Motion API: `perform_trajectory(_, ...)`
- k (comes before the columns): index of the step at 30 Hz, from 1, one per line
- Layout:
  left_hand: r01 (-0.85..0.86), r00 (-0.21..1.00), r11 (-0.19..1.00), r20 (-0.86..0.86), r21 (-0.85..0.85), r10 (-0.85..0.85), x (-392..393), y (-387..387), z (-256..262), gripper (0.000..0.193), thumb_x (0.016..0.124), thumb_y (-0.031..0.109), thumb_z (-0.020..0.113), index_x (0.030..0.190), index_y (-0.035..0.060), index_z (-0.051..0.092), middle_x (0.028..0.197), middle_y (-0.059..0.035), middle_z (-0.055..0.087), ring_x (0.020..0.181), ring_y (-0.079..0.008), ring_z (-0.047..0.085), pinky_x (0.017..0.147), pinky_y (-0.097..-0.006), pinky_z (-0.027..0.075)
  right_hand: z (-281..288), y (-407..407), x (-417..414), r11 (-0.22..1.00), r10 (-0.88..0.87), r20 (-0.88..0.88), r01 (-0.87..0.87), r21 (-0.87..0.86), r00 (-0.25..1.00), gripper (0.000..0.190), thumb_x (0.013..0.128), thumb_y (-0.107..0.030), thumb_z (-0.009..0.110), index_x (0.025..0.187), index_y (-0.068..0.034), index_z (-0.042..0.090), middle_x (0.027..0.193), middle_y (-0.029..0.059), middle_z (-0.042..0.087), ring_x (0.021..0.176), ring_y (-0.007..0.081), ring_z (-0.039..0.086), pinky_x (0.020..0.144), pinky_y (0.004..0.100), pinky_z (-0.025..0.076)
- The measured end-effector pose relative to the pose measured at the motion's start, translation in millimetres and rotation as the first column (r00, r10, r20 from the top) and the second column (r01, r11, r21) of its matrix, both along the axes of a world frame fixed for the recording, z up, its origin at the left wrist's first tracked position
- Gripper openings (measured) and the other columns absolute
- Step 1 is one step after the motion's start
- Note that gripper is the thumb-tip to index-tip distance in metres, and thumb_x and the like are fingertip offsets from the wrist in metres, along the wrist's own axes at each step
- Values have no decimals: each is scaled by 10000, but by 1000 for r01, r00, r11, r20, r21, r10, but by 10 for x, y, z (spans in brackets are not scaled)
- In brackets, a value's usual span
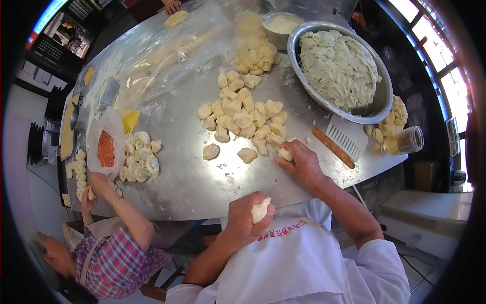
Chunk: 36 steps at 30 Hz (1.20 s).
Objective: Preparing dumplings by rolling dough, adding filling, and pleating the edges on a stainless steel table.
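My left hand (241, 218) is closed around a lump of pale dough (261, 210), which bulges out at the thumb side. It hangs in front of my white apron (281, 258), close to the table's near edge. Over the metal tabletop my right hand (303, 165) grips a small dough piece (285, 153) between thumb and fingers. That hand is at the near right end of a loose heap of dough pieces (243, 119). Two separate pieces, one a rounded dough piece (210, 151) and the other a flatter dough piece (247, 155), lie just left of it.
A large metal basin (385, 106) holds greenish-white dough or filling. Near it lie a slotted spatula with a wooden handle (332, 147) and a glass jar (403, 141). At left, a co-worker's hands (95, 190) work beside a bag of reddish filling (106, 149). Plastic sheeting (167, 57) covers the far side.
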<state>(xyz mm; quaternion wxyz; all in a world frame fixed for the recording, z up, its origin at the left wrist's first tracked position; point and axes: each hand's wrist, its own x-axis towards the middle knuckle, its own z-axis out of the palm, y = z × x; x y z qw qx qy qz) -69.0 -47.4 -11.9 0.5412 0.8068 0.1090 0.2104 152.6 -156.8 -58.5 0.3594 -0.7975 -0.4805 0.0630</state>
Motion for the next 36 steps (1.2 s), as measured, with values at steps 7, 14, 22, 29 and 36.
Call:
perform_trajectory(7,-181,937,935,-341,-306,70,209,83,21,919,922,82,763,1652,98,204,1221,-201,659,1047,-314,701,925,-391,567,660,-137,-315,989,141,-40,-139,54,989,713,887,-428,816,1474,-110,566,1002,110,658,908,322,677,796,439,562)
perform_trajectory(14,-20,972,983,-236,-183,-24,262,63,38,644,939,165,733,1498,66,430,945,-164,722,857,-355,741,795,-417,588,375,-238,-436,940,339,-255,-318,122,905,564,900,-467,805,1245,-62,617,959,108,664,797,307,692,727,419,576)
perform_trajectory(22,93,939,980,-344,178,-27,203,35,-37,347,912,298,764,1095,43,618,887,-145,726,754,-405,706,656,-466,565,401,-151,-409,937,345,-115,-334,101,932,434,915,-360,820,1148,-44,635,927,127,718,794,304,725,691,403,589)
perform_trajectory(29,-112,976,951,-212,-287,51,-15,41,206,421,954,127,758,1296,34,530,932,-106,674,793,-166,651,757,-323,541,362,134,-49,997,18,73,-24,79,997,563,884,-292,851,1336,-60,609,1078,147,706,875,328,708,784,425,589)
perform_trajectory(36,-64,974,946,-227,-318,-11,4,109,-106,1029,1011,83,683,1669,58,-109,1190,-168,601,1036,-241,640,929,-375,526,721,47,-515,926,369,-258,-376,23,893,669,915,-399,817,1458,-105,561,1076,149,691,941,350,694,844,420,575)
